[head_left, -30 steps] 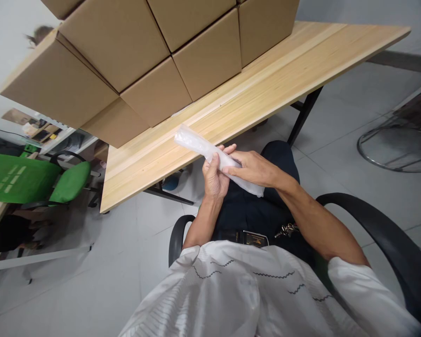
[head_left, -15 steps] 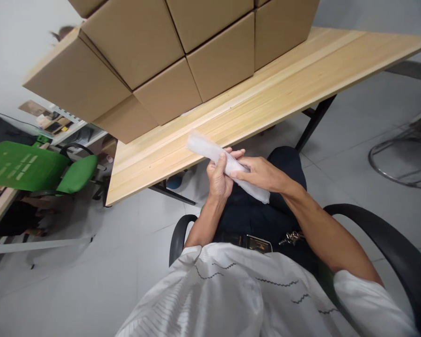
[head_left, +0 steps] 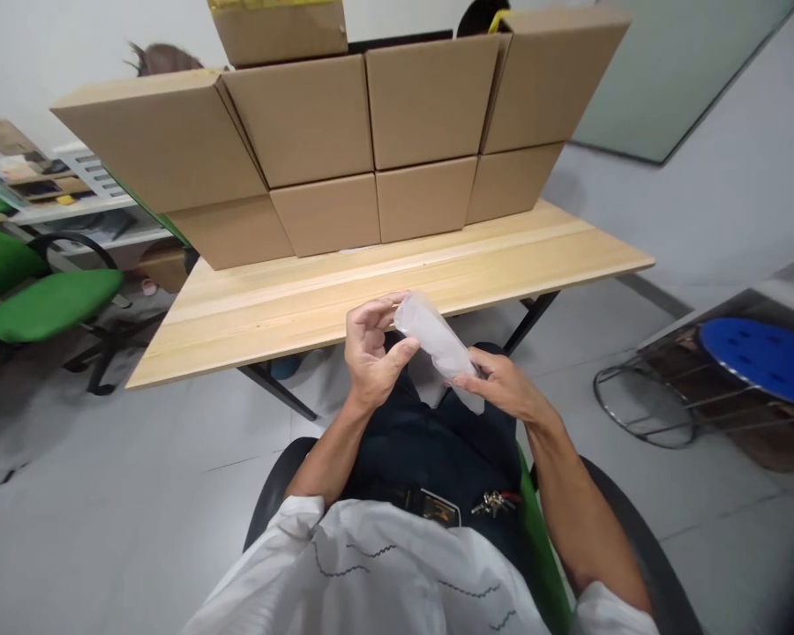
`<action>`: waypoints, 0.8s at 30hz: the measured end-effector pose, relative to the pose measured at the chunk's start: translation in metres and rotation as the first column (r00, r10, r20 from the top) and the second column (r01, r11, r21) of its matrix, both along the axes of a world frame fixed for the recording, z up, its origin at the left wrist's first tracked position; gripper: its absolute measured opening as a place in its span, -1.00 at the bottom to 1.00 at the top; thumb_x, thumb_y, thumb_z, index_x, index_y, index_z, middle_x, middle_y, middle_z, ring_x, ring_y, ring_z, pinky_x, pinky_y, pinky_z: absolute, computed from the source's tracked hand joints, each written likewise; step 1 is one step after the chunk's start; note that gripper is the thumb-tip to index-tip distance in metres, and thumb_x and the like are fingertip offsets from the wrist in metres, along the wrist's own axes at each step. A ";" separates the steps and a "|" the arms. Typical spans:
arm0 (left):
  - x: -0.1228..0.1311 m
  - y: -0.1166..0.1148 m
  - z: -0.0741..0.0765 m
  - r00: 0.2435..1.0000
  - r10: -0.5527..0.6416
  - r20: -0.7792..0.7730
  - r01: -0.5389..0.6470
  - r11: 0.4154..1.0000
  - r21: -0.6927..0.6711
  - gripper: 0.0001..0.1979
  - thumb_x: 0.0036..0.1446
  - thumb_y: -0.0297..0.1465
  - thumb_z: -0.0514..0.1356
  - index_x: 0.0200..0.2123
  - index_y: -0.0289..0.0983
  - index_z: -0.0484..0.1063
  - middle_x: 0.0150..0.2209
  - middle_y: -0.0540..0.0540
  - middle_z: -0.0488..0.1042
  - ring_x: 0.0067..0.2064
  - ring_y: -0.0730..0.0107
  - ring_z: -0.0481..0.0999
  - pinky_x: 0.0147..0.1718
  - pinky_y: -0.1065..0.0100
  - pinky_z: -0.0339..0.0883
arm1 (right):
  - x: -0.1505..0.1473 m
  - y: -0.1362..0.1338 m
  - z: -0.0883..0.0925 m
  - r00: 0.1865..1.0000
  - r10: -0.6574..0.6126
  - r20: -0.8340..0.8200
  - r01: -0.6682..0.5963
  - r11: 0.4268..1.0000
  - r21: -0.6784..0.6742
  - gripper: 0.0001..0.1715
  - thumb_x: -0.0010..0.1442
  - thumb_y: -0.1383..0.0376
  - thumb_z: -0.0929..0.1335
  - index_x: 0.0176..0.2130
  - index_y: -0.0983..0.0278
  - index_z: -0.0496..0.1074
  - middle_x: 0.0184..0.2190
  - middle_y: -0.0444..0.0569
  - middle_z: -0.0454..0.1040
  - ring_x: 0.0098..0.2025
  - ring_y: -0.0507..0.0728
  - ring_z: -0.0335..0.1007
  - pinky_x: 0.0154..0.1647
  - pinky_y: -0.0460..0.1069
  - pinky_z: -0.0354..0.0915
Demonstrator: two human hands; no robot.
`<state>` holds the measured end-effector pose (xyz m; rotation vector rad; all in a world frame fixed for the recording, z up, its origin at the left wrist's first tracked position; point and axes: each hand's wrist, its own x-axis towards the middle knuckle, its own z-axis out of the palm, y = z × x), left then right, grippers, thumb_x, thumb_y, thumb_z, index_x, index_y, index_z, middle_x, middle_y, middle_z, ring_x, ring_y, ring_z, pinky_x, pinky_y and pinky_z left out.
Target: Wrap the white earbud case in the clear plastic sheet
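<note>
- Your landmark is the wooden table (head_left: 291, 304); its near edge runs crosswise in front of you.
- The cardboard boxes (head_left: 324, 216) stand in two rows, one on the other, toward the far side of the table, with another box on top at the left.
- Your chair's black armrests (head_left: 274, 485) are on your side of the table, one beside each of your arms.
- Your dark trousers (head_left: 384, 450) reach forward to the near edge of the table, the knees passing below it.
- Your left hand (head_left: 374, 353), at the table's near edge, is loosely open: fingers curled up, palm toward the packet, thumb at its side. You are not clasping with it, and whether the fingertips touch behind is hidden.
- Your right hand (head_left: 506, 386), nearer your body than the table's edge, pinches the packet's lower part, thumb on top.
- The white packet (head_left: 437, 342) lies between your hands, just short of the table. Its long axis slants: the far end points left toward the table, the near end right toward your lap. The left hand is nearest the far end; the right has the near one.
- Your keys (head_left: 494, 503) hang at your waist, well back from the table.
</note>
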<state>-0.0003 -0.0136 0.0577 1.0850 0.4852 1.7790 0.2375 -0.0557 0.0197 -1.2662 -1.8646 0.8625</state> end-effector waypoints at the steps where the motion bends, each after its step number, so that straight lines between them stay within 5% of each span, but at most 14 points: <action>1: -0.002 0.000 0.006 1.000 -0.007 -0.003 0.008 0.999 0.033 -0.35 -0.12 -0.12 0.79 -0.04 -0.09 0.62 0.14 -0.18 0.68 0.36 -0.05 0.66 0.35 0.04 0.56 | 0.002 -0.001 0.001 1.000 -0.012 -0.008 0.012 1.000 -0.010 -0.45 0.35 -0.24 0.50 -0.17 0.17 0.63 -0.32 -0.06 0.61 -0.28 0.22 0.50 -0.30 0.04 0.41; 8: -0.021 0.004 0.052 0.941 -0.105 -0.321 0.175 0.964 0.199 -0.46 -0.22 -0.10 0.80 -0.31 -0.12 0.63 0.13 -0.23 0.72 0.28 -0.18 0.70 0.36 -0.25 0.56 | 0.013 -0.006 0.009 0.999 -0.034 -0.007 0.034 0.999 -0.016 -0.44 0.32 -0.25 0.51 -0.12 0.16 0.66 -0.28 -0.03 0.64 -0.22 0.29 0.56 -0.24 0.10 0.51; 13: -0.033 0.006 0.076 0.924 -0.168 -0.344 0.248 0.947 0.203 -0.48 -0.22 -0.08 0.80 -0.38 -0.15 0.63 0.12 -0.28 0.72 0.20 -0.19 0.75 0.35 -0.25 0.58 | 0.017 -0.009 0.014 0.999 -0.053 0.003 0.053 0.999 -0.007 -0.48 0.32 -0.24 0.52 -0.12 0.13 0.66 -0.28 -0.04 0.64 -0.22 0.31 0.57 -0.17 0.15 0.55; 16: -0.032 0.008 0.078 0.896 -0.185 -0.403 0.301 0.922 0.245 -0.48 -0.21 -0.03 0.79 -0.39 -0.13 0.63 0.13 -0.30 0.71 0.26 -0.24 0.71 0.38 -0.29 0.53 | 0.017 -0.010 0.018 0.998 -0.069 0.015 0.069 0.997 0.017 -0.47 0.32 -0.24 0.52 -0.11 0.13 0.66 -0.26 -0.02 0.66 -0.20 0.33 0.59 -0.17 0.15 0.55; 20: -0.023 0.014 0.068 0.884 -0.053 -0.465 0.242 0.902 0.358 -0.42 -0.07 0.20 0.66 -0.43 -0.11 0.58 0.23 -0.32 0.67 0.32 -0.32 0.66 0.35 -0.35 0.50 | 0.016 -0.012 0.023 0.998 -0.065 0.027 0.064 0.997 0.032 -0.48 0.34 -0.20 0.53 -0.06 0.15 0.67 -0.21 0.00 0.71 -0.19 0.31 0.61 -0.19 0.12 0.51; 24: -0.021 0.019 0.056 0.823 -0.055 -0.566 0.306 0.882 0.359 -0.41 -0.02 0.22 0.63 -0.48 -0.12 0.56 0.12 -0.32 0.71 0.19 -0.25 0.72 0.23 -0.20 0.60 | 0.016 -0.013 0.030 0.998 -0.047 0.031 0.046 0.999 0.029 -0.53 0.35 -0.16 0.54 -0.06 0.16 0.65 -0.22 0.01 0.70 -0.23 0.27 0.59 -0.34 0.06 0.44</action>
